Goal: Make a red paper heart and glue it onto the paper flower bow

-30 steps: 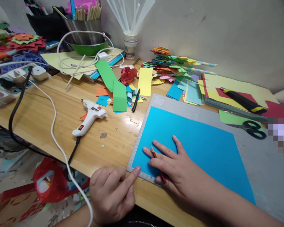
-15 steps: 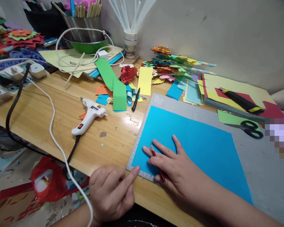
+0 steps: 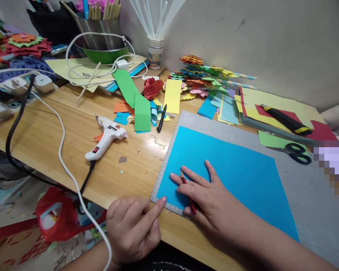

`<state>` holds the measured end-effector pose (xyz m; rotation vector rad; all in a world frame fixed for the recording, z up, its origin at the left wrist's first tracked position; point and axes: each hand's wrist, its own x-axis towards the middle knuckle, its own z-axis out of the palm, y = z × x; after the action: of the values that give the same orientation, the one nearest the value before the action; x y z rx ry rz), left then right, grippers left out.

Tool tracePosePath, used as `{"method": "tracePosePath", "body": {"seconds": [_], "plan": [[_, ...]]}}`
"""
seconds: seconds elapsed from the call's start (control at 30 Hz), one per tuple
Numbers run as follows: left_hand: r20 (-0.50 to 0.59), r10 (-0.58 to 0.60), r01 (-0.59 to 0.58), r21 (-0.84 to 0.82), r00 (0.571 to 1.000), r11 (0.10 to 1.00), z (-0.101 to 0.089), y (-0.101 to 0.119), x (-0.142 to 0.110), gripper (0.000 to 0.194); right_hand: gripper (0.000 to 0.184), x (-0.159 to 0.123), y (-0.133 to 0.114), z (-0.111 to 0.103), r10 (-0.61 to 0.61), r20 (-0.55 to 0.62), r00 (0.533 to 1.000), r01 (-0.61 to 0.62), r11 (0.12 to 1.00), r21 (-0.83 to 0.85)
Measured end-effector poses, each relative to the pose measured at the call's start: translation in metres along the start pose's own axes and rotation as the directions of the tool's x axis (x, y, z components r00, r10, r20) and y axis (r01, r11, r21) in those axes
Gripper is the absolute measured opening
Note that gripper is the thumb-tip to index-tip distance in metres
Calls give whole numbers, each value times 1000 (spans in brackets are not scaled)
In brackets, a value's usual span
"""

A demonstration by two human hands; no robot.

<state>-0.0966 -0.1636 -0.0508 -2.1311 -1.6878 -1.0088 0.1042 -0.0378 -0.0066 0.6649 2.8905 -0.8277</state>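
Observation:
A large blue sheet of paper [image 3: 231,169] lies on a grey cutting mat [image 3: 302,195] with a ruled edge. Spread across the sheet is my right hand [image 3: 209,192], fingers apart and pressing on it. A red and black pencil [image 3: 192,205] is tucked between that hand's fingers, its sharpened tip pointing away from me. My left hand [image 3: 134,227] is closed except for the index finger, whose tip touches the near left corner of the sheet and mat. Nothing shows in its curled fingers.
A white glue gun [image 3: 106,139] and a black pen [image 3: 162,118] lie left of the mat. Scissors [image 3: 296,152] and a utility knife [image 3: 286,119] are at the right. Green paper strips [image 3: 142,113] lie behind. A white cable [image 3: 69,171] hangs over the table's front edge.
The pencil has shifted very slightly between the right hand's fingers. Both hands otherwise stay in place on the sheet and its corner.

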Motion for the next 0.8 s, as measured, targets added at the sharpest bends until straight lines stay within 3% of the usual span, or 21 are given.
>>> {"method": "tracePosePath", "body": {"seconds": [0.8], "plan": [[28,-7,8,-30,1000,1000,2,-1,-5,36,19,2,-2,0,-2,17,1000,3,999,-44]]}}
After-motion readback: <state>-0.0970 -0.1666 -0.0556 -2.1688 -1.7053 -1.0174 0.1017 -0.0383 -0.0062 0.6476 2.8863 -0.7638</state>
